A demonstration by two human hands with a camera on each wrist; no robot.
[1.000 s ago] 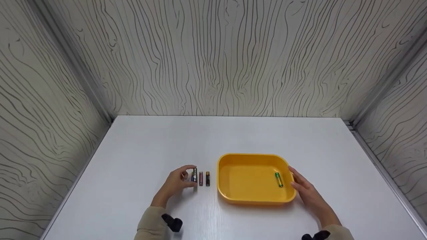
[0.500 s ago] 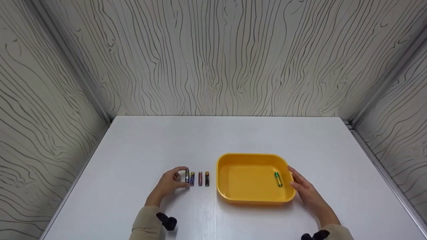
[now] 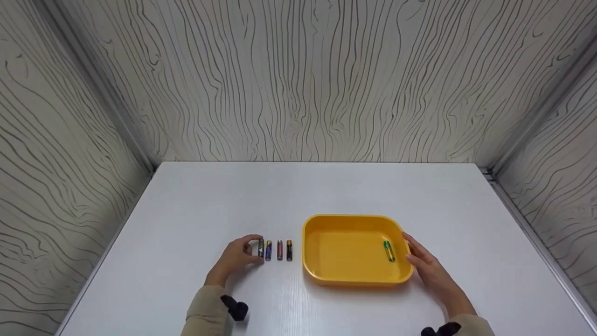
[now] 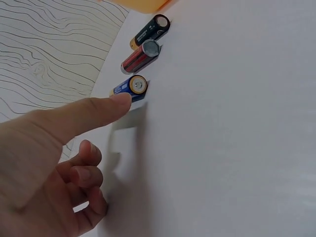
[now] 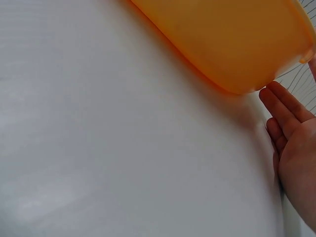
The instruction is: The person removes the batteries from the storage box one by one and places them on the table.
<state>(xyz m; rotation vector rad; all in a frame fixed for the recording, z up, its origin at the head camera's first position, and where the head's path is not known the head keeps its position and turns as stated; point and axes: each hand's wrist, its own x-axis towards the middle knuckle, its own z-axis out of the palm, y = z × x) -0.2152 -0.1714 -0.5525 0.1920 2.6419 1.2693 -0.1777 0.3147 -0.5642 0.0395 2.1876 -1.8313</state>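
Between thumb and index finger, my left hand [image 3: 235, 255] pinches a dark battery [image 3: 261, 248] by its two ends, at the left end of a row. In the left wrist view the thumb hides it. To its right lie a blue battery [image 3: 268, 250] with a yellowish end, a red battery [image 3: 280, 250] and a black battery [image 3: 289, 250] with an orange end. My right hand [image 3: 431, 270] holds the right side of a yellow plastic tray [image 3: 354, 282], thumb over the rim and fingers against the outer wall. Inside the tray lies a green battery [image 3: 389, 251].
The white tabletop [image 3: 224, 200] carries the row and the tray, which stands just right of the black battery. Wood-grain patterned panels [image 3: 298, 84] rise at the back and both sides. Each wrist wears a small black camera mount [image 3: 235, 309].
My left hand has moved left with the dark battery, from above the blue one to the left of it, and lowered slightly. The right hand and tray stay put.
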